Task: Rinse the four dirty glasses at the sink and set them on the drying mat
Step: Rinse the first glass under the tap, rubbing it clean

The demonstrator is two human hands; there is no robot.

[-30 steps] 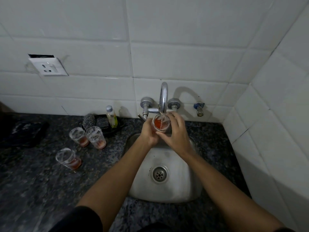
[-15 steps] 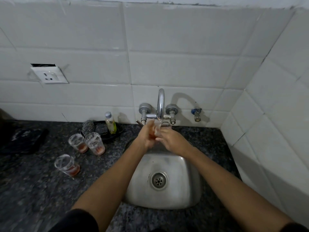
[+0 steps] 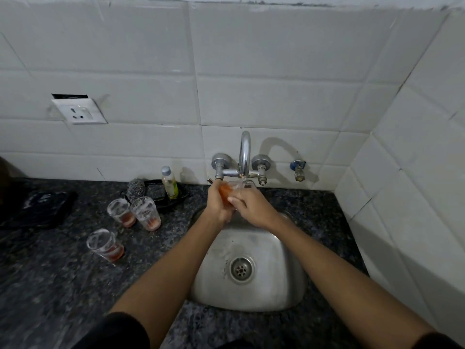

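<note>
At the counter's (image 3: 63, 285) left edge we see a dark mat (image 3: 37, 210). Three dirty glasses stand between it and the sink (image 3: 284, 285): one (image 3: 105, 245) nearer the front edge, two (image 3: 120, 212) (image 3: 147, 214) touching, closer to the back wall. Over the sink's back rim, under the tap (image 3: 244, 153), our left hand (image 3: 216, 205) and right hand (image 3: 254, 209) close together around the fourth glass (image 3: 230, 190), tilted, with orange residue.

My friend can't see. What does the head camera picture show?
Two hands, left hand and right hand, hold a glass with orange liquid under the tap above a metal sink. Three dirty glasses wait on the dark counter to the left.
</note>
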